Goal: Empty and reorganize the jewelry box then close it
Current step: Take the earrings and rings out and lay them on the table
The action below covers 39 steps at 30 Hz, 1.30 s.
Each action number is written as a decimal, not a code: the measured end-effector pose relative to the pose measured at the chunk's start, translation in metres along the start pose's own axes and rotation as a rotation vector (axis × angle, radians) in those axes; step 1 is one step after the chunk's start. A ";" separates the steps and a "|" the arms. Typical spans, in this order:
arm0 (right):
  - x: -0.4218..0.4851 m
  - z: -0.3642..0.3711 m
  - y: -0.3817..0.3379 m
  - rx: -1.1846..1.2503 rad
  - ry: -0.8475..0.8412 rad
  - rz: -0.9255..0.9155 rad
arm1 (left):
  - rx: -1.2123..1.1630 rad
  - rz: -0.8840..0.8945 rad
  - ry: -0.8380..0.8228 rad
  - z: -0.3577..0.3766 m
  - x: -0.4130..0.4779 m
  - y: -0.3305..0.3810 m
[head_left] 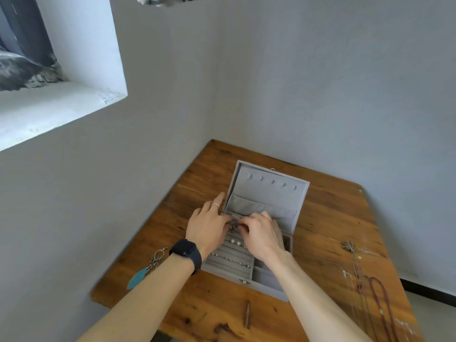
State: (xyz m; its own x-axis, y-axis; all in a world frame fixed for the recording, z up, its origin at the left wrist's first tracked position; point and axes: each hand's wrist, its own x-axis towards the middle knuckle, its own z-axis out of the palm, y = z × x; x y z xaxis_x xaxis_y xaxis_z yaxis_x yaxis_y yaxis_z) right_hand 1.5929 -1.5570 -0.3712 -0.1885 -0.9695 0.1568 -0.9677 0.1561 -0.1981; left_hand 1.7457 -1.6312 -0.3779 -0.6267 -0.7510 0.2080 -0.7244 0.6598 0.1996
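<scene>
Grey jewelry box [269, 193] round the pinched dark trinket [233, 226]; white pearls [235, 241] just nearer the wrists; teal feather earring [137, 277] left, maroon bead necklace [385, 299] right; streaky brown table [328, 213].

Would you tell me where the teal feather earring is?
Head view: the feather earring lies on the table, left of the jewelry box, beside the watch.

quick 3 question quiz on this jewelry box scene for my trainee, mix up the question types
1. True or false: the box lid is shut.
2. The right hand curls its fingers on: A) a dark piece over the box; B) the feather earring; C) the necklaces.
3. The watch sits on the ___ wrist.
Key: 1 false, the lid stands open; 2 A; 3 left.
</scene>
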 end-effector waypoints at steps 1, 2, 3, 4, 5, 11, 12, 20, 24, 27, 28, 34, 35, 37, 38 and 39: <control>0.002 0.003 -0.001 0.000 -0.005 0.002 | 0.007 0.011 0.005 0.000 0.000 0.000; 0.002 0.005 -0.001 0.002 0.000 0.002 | 0.016 0.022 0.012 0.001 0.000 0.000; 0.002 0.007 -0.002 0.003 0.010 0.001 | 0.022 0.028 0.019 0.001 0.000 0.000; 0.002 0.008 -0.003 0.004 0.018 -0.002 | 0.025 0.026 0.021 0.002 0.000 0.000; 0.002 0.009 -0.004 0.008 0.022 -0.006 | 0.022 0.016 0.018 0.002 0.000 0.000; 0.005 0.005 -0.005 0.052 -0.006 0.000 | -0.031 -0.052 -0.022 0.000 0.007 0.004; 0.005 0.002 -0.005 0.074 -0.008 0.006 | -0.049 -0.056 -0.025 -0.001 0.008 0.005; -0.032 -0.031 0.000 0.269 0.149 0.083 | -0.403 -0.051 0.011 -0.030 -0.015 -0.002; -0.068 -0.043 -0.006 0.345 0.190 0.091 | -0.653 -0.059 -0.011 -0.046 -0.049 -0.006; -0.102 -0.038 -0.020 0.371 0.214 0.092 | -0.680 -0.050 -0.022 -0.050 -0.082 -0.008; -0.114 -0.034 -0.026 0.389 0.210 0.093 | -0.668 -0.048 -0.037 -0.050 -0.094 -0.010; -0.172 -0.003 -0.063 0.451 0.126 0.053 | -0.611 -0.033 -0.202 -0.042 -0.153 -0.017; -0.178 0.001 -0.069 0.449 0.110 0.044 | -0.605 -0.032 -0.221 -0.041 -0.159 -0.018; -0.187 0.008 -0.078 0.452 0.072 0.031 | -0.592 -0.024 -0.247 -0.040 -0.169 -0.019; -0.191 0.010 -0.082 0.462 0.055 0.031 | -0.585 -0.020 -0.259 -0.040 -0.173 -0.020; -0.194 0.013 -0.085 0.480 0.041 0.037 | -0.581 -0.016 -0.273 -0.040 -0.176 -0.021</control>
State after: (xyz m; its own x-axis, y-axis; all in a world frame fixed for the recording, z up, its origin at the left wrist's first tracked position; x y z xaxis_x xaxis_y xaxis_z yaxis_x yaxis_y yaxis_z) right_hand 1.7135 -1.3846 -0.3972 -0.2375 -0.9552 0.1768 -0.7753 0.0767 -0.6270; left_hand 1.8822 -1.5118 -0.3801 -0.7232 -0.6898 -0.0351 -0.5086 0.4975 0.7027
